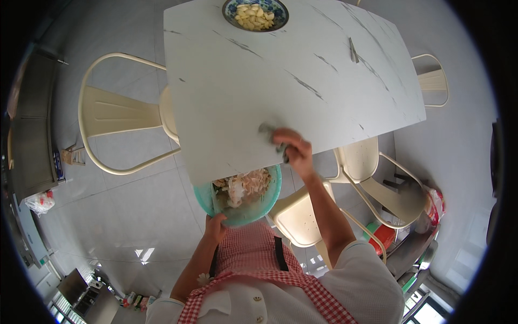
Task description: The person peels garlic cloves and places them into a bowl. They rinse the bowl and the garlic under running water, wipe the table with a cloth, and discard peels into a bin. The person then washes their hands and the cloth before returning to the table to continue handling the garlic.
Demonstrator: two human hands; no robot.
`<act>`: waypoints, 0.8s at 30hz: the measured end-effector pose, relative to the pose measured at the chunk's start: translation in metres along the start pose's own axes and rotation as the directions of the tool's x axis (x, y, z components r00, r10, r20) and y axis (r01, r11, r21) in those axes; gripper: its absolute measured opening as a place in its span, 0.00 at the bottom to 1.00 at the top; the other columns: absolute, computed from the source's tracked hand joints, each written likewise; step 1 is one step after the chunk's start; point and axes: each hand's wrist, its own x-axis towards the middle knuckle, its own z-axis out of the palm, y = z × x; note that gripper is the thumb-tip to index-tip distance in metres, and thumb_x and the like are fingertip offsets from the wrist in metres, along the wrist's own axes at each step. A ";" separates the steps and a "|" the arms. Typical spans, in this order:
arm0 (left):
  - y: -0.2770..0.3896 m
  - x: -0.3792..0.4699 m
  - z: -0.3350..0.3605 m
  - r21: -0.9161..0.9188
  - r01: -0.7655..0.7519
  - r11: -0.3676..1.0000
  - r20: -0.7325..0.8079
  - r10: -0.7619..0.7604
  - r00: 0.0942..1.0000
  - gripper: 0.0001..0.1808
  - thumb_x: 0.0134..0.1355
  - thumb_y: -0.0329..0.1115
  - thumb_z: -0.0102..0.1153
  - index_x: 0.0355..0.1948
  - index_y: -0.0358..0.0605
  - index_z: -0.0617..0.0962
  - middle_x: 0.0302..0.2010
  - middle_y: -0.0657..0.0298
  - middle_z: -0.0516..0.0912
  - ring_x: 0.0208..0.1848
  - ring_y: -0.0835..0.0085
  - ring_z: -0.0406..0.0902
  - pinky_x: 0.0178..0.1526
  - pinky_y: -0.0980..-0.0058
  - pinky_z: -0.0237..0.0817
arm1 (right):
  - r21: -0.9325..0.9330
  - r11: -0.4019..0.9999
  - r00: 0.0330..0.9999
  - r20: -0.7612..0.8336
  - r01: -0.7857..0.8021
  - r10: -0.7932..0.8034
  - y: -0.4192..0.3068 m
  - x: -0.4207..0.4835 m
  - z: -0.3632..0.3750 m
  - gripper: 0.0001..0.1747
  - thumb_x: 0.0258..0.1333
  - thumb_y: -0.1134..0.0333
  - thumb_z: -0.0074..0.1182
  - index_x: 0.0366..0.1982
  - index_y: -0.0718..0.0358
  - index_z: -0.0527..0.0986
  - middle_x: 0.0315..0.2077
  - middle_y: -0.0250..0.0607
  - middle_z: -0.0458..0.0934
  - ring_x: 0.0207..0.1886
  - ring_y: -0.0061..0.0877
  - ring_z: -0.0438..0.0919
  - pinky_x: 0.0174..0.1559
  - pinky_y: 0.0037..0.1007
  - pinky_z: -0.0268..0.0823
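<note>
My left hand (216, 227) grips the near rim of a teal plastic basin (276, 190), its thumb over the edge. The basin is beneath the table's near edge, which hides its far side. Inside lie pale, pinkish papery peelings (253, 182) that look like garlic skins. Above the marble-patterned white table (243, 93), near its front edge, my right hand (297, 148) is closed around a blurred greyish thing (267, 128), perhaps a cloth; motion blur hides what it is. A blue-patterned bowl (228, 18) of peeled garlic cloves (255, 17) stands at the far edge.
A small, narrow grey object (353, 50) lies on the table's right part. Cream metal chairs stand around: one at the left (121, 111), one close by my right arm (303, 214), another farther right (358, 160). A small wooden stool (73, 156) is at the far left.
</note>
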 end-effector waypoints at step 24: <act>0.000 -0.003 0.012 0.065 -0.059 0.996 0.105 0.052 0.993 0.27 0.46 0.18 0.40 0.51 0.39 0.62 0.46 0.55 0.67 0.48 0.55 0.68 0.40 0.57 0.67 | 0.273 0.936 0.397 -0.852 -0.222 0.342 0.027 -0.035 0.077 0.19 0.51 0.73 0.48 0.48 0.64 0.66 0.43 0.38 0.67 0.45 0.24 0.66 0.48 0.24 0.59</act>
